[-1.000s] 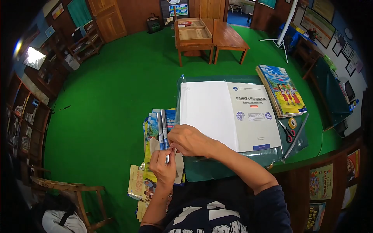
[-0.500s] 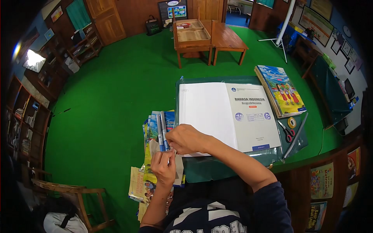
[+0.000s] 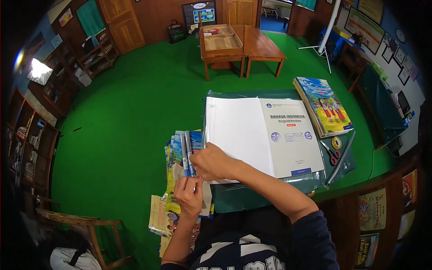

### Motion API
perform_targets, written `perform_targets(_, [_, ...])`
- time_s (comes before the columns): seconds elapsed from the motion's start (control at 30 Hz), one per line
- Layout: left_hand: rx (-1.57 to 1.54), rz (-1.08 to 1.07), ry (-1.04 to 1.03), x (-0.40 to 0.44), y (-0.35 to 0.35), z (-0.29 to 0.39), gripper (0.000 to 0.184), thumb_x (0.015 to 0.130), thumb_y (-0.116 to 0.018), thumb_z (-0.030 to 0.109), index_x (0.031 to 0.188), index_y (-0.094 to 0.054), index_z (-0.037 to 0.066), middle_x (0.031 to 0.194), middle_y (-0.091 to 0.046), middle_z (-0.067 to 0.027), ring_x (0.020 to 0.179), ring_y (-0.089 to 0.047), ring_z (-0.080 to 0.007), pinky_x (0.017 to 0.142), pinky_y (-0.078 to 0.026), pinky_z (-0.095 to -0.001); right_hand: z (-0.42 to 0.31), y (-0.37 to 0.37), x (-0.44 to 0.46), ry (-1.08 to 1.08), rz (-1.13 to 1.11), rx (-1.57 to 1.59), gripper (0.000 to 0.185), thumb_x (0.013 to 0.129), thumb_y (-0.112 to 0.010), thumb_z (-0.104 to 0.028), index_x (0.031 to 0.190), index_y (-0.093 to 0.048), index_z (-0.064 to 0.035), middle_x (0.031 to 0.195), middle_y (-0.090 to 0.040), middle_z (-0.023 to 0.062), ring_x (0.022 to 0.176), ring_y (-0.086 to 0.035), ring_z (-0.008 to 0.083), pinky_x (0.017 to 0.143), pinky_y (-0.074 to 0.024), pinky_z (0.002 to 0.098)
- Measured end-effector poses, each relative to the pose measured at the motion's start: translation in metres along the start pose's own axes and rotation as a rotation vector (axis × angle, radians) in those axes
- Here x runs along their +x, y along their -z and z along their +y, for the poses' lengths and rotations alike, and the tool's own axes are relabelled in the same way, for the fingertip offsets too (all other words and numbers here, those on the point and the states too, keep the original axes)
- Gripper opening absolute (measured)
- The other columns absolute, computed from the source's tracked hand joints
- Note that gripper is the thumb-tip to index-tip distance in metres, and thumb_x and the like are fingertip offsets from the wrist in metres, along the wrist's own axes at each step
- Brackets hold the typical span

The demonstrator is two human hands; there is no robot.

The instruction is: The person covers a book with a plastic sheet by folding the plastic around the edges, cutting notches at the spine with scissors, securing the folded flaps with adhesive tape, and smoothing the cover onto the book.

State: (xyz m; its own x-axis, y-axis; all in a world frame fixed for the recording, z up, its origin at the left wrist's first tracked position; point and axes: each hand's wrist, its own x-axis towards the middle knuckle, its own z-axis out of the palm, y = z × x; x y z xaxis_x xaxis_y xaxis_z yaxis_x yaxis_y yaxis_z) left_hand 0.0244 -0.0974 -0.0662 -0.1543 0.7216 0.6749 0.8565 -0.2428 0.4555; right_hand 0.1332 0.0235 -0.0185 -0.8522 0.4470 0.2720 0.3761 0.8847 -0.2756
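Your green-covered worktop [image 3: 243, 202] carries the open book [image 3: 294, 155], lying right of centre, blank page left and title page right. The book stack [image 3: 330, 108] sits just beyond its upper right corner; the overlapping books [image 3: 171, 189] lie at its left, below the frame's centre. Over those, your right hand [image 3: 216, 162] and left hand [image 3: 188, 193] meet, fingers curled in and tips close together — you seem to be at fine two-handed work on something small, but what they pinch is hidden, and I cannot tell how far the fingers are open. The pens [image 3: 186, 144] stand out just beyond them, lower ends partly covered; whether you grip them is unclear. The next move, I judge, calls for a steady left hand and small right fingertip motions — clear of the page edge. Scissors [image 3: 333, 157] and tape roll [image 3: 336, 143] lie at right.
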Motion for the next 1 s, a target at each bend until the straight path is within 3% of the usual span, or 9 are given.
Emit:
perform_targets(0.13, [-0.007,0.001,0.0,0.0,0.001,0.001,0.014,0.071,-0.071,-0.003,0.076,-0.06,0.004,0.074,-0.052,-0.0077,0.062,-0.048,-0.0273,0.06,-0.042,-0.038,-0.001,-0.001,0.001,0.002,0.001,-0.025,0.012,0.072,-0.058,-0.011,0.062,-0.055,-0.0043,0.058,-0.058,0.0157,0.05,-0.054,0.0325,0.063,-0.0479,0.0377])
perform_targets(0.3, [-0.041,-0.017,-0.014,-0.003,0.0,0.005,0.014,0.071,-0.071,-0.003,0.076,-0.06,0.004,0.073,-0.052,-0.007,0.062,-0.048,-0.0268,0.06,-0.042,-0.0379,0.004,-0.006,0.005,-0.122,0.157,-0.009,0.013,0.069,-0.066,-0.016,0.068,-0.064,-0.0031,0.069,-0.066,0.0161,0.056,-0.059,0.0329,0.065,-0.0487,0.0385])
perform_targets(0.43, [-0.016,-0.006,0.036,-0.004,0.001,0.007,0.014,0.071,-0.072,-0.003,0.077,-0.061,0.004,0.073,-0.054,-0.0065,0.062,-0.049,-0.0264,0.061,-0.043,-0.0373,0.012,0.014,0.001,-0.047,0.02,0.303,0.005,0.075,-0.06,-0.008,0.072,-0.064,-0.0055,0.069,-0.064,0.01,0.055,-0.056,0.0276,0.066,-0.0471,0.0372])
perform_targets(0.6, [-0.024,0.055,0.025,0.001,0.003,0.006,0.014,0.07,-0.072,-0.004,0.077,-0.062,0.004,0.074,-0.056,-0.0063,0.062,-0.05,-0.0258,0.061,-0.044,-0.0367,0.018,0.019,-0.008,0.174,-0.036,0.287,0.013,0.073,-0.065,-0.014,0.08,-0.072,-0.0061,0.071,-0.068,0.0101,0.065,-0.062,0.0306,0.07,-0.0476,0.0382])
perform_targets(0.77, [-0.019,0.069,0.009,0.003,0.004,0.01,0.015,0.07,-0.072,-0.004,0.078,-0.062,0.004,0.075,-0.057,-0.0061,0.063,-0.05,-0.0253,0.061,-0.044,-0.0362,0.014,0.023,-0.005,0.076,-0.141,0.284,0.006,0.076,-0.064,-0.007,0.075,-0.07,-0.008,0.075,-0.067,0.0046,0.07,-0.058,0.0238,0.084,-0.0426,0.038])
perform_targets(1.0, [0.01,0.051,-0.02,0.001,0.003,0.008,0.015,0.071,-0.072,-0.004,0.078,-0.062,0.004,0.074,-0.055,-0.0061,0.062,-0.049,-0.0252,0.06,-0.043,-0.0364,0.011,0.011,-0.005,0.07,-0.03,0.199,0.011,0.07,-0.063,-0.013,0.071,-0.072,-0.0056,0.068,-0.067,0.0112,0.062,-0.06,0.0314,0.071,-0.0461,0.0393])
